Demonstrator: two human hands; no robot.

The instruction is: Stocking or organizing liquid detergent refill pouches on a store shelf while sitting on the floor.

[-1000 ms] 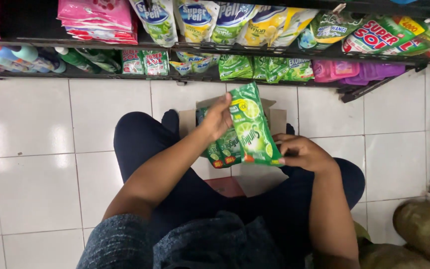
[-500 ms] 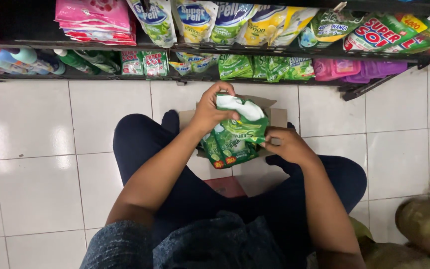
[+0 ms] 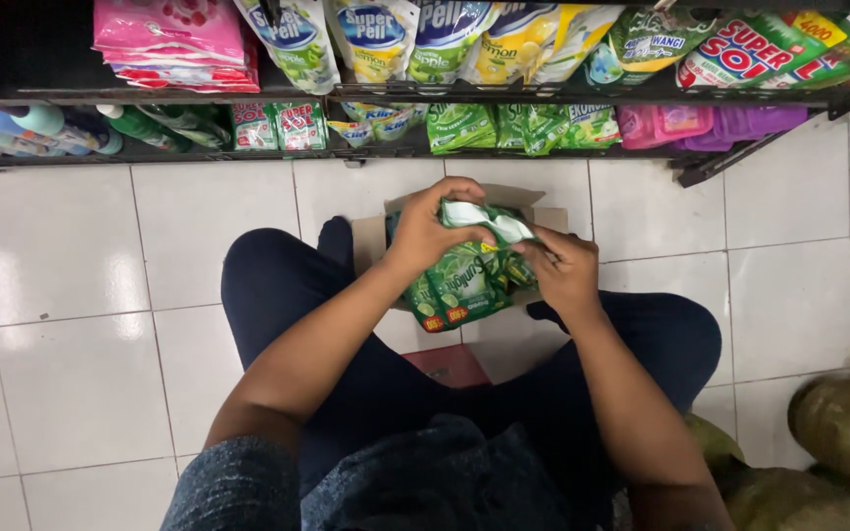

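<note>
I sit on a white tiled floor with my knees apart, facing a low shop shelf. Both hands hold a bunch of small green sachet packs [image 3: 459, 280] above an open cardboard box [image 3: 371, 236] that stands between my legs. My left hand [image 3: 435, 226] grips the top of the bunch from the left. My right hand [image 3: 563, 270] pinches the same bunch from the right, at the white upper edges of the packs. The lower packs hang down below my hands.
A black wire shelf [image 3: 395, 152] runs across the top, stocked with green sachets [image 3: 514, 128], pink packs [image 3: 179, 39], refill pouches [image 3: 445, 39] and bottles [image 3: 22, 128]. A small red stool [image 3: 450, 364] shows under me. Greenish sacks [image 3: 838, 423] lie at the lower right.
The green packs, held up flat a second ago, have been lowered and folded down over the box. My right hand has moved up from under the packs to their top edge.
</note>
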